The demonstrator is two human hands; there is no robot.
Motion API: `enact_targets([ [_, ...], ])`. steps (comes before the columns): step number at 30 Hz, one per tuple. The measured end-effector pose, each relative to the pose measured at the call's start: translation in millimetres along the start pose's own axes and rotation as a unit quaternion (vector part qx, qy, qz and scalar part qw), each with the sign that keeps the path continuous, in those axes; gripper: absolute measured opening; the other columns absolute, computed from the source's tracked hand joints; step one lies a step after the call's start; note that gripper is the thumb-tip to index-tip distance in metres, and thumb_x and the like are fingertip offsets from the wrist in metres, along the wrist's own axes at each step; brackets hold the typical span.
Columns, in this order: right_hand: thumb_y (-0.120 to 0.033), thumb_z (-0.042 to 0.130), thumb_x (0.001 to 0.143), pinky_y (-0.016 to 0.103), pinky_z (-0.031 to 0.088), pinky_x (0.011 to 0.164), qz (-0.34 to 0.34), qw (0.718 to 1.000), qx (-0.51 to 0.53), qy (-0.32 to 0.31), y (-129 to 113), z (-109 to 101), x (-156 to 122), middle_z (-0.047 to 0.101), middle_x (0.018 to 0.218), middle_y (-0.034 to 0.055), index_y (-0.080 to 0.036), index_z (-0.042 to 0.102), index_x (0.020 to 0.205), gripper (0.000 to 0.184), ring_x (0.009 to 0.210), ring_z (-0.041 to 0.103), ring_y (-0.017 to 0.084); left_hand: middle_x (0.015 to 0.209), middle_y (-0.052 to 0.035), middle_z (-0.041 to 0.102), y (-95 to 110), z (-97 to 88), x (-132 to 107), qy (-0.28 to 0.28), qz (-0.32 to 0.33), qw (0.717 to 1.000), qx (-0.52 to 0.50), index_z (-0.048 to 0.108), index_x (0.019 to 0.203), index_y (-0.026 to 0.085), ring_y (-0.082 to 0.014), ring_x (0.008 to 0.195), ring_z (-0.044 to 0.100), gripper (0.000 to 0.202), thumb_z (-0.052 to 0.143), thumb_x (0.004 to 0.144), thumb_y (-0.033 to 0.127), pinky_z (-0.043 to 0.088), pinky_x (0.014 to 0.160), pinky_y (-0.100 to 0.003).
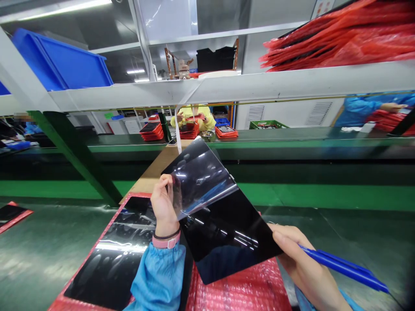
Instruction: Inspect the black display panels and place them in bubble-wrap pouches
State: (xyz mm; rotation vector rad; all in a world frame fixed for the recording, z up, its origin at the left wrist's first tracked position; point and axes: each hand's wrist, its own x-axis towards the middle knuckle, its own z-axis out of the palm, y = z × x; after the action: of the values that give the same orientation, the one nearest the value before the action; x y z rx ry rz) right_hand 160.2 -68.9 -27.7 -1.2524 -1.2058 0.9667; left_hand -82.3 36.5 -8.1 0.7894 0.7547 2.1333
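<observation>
A glossy black screen panel is held up tilted in front of me. My right hand grips its lower right corner between thumb and fingers, and a blue pen sticks out from the same hand. Clear plastic film covers the panel's upper part and is lifted away along its lower edge. The fingers of my left hand are closed on the film's left side. Below lie another black panel, with streaks on its surface, and red bubble wrap.
A green post stands at the left. Overhead, a white shelf carries a blue bin and red bubble bags. Beyond the belt, a person in yellow and one in blue handle red-wrapped stacks.
</observation>
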Motion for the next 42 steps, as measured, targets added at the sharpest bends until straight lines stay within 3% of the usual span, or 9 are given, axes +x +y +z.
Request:
enact_targets([
  [4, -0.069, 0.067, 0.065, 0.049, 0.047, 0.092, 0.019, 1.000, -0.022, 0.011, 3, 2, 4, 0.074, 0.091, 0.0081, -0.026, 0.077, 0.077, 0.046, 0.099, 0.064, 0.034, 0.060, 0.0022, 0.047, 3, 4.9, -11, -0.041, -0.031, 0.999, 0.001, 0.053, 0.054, 0.018, -0.0121, 0.063, 0.048, 0.011, 0.057, 0.065, 0.021, 0.042, 0.063, -0.022],
  [9, -0.061, 0.066, 0.073, 0.049, 0.045, 0.099, -0.007, 0.999, -0.018, 0.041, 16, 2, 9, 0.070, 0.113, 0.0071, -0.028, 0.075, 0.098, 0.042, 0.114, 0.059, 0.034, 0.072, -0.0052, 0.062, 5, 8.9, -30, -0.159, -0.054, 0.986, 0.010, 0.063, 0.058, 0.018, -0.0187, 0.077, 0.055, 0.023, 0.049, 0.074, 0.028, 0.043, 0.073, -0.027],
  [12, -0.053, 0.065, 0.078, 0.045, 0.047, 0.097, -0.052, 0.997, -0.051, -0.010, 5, 3, 8, 0.069, 0.119, 0.0055, -0.029, 0.071, 0.111, 0.040, 0.115, 0.059, 0.033, 0.073, -0.0069, 0.063, 6, 10.1, -38, -0.199, -0.028, 0.979, 0.032, 0.065, 0.059, 0.018, -0.0213, 0.076, 0.056, 0.029, 0.045, 0.077, 0.030, 0.042, 0.074, -0.030],
  [16, -0.040, 0.069, 0.078, 0.038, 0.052, 0.092, -0.114, 0.981, -0.092, -0.129, -15, 5, 8, 0.070, 0.118, 0.0068, -0.025, 0.065, 0.121, 0.046, 0.109, 0.064, 0.031, 0.071, -0.0071, 0.065, 8, 9.8, -42, -0.204, -0.003, 0.978, 0.046, 0.065, 0.057, 0.018, -0.0209, 0.073, 0.056, 0.030, 0.046, 0.076, 0.031, 0.041, 0.071, -0.030],
  [24, -0.036, 0.073, 0.076, 0.035, 0.051, 0.095, -0.184, 0.967, -0.159, -0.074, -2, 5, 5, 0.065, 0.126, 0.0038, -0.029, 0.051, 0.130, 0.059, 0.114, 0.062, 0.028, 0.071, -0.0080, 0.067, 9, 9.5, -42, -0.189, 0.020, 0.981, 0.040, 0.066, 0.053, 0.018, -0.0208, 0.071, 0.058, 0.027, 0.050, 0.071, 0.028, 0.044, 0.069, -0.030],
  [28, -0.032, 0.072, 0.079, 0.041, 0.042, 0.106, -0.242, 0.958, -0.153, -0.025, 4, 11, 2, 0.041, 0.150, 0.0051, -0.034, 0.023, 0.148, 0.084, 0.133, 0.041, 0.029, 0.070, -0.0072, 0.068, 10, 9.3, -44, -0.199, 0.045, 0.978, 0.041, 0.068, 0.053, 0.018, -0.0205, 0.069, 0.061, 0.025, 0.052, 0.071, 0.025, 0.046, 0.066, -0.029],
  [32, -0.015, 0.068, 0.082, 0.050, 0.027, 0.114, -0.408, 0.895, -0.183, -0.019, 9, 15, 6, 0.008, 0.160, -0.0032, -0.042, 0.000, 0.150, 0.100, 0.143, 0.015, 0.027, 0.060, -0.0053, 0.066, 9, 6.3, -46, -0.213, 0.097, 0.970, 0.061, 0.072, 0.056, 0.021, -0.0224, 0.067, 0.064, 0.024, 0.053, 0.071, 0.024, 0.047, 0.063, -0.030],
  [37, -0.012, 0.070, 0.078, 0.059, 0.023, 0.113, -0.467, 0.852, -0.231, -0.060, 5, 7, 8, 0.029, 0.155, -0.0022, -0.041, 0.010, 0.150, 0.098, 0.145, 0.005, 0.029, 0.050, -0.0025, 0.067, 11, 2.8, -55, -0.224, 0.158, 0.957, 0.095, 0.075, 0.058, 0.024, -0.0205, 0.056, 0.064, 0.023, 0.056, 0.071, 0.024, 0.050, 0.059, -0.030],
  [42, -0.001, 0.068, 0.074, 0.055, 0.037, 0.108, -0.506, 0.845, -0.171, 0.008, 22, -1, 7, 0.064, 0.127, 0.0016, -0.034, 0.034, 0.142, 0.083, 0.140, 0.031, 0.028, 0.055, -0.0022, 0.071, 12, -6.0, -65, -0.261, 0.202, 0.933, 0.145, 0.077, 0.062, 0.024, -0.0161, 0.048, 0.062, 0.025, 0.056, 0.077, 0.028, 0.044, 0.045, -0.025],
])
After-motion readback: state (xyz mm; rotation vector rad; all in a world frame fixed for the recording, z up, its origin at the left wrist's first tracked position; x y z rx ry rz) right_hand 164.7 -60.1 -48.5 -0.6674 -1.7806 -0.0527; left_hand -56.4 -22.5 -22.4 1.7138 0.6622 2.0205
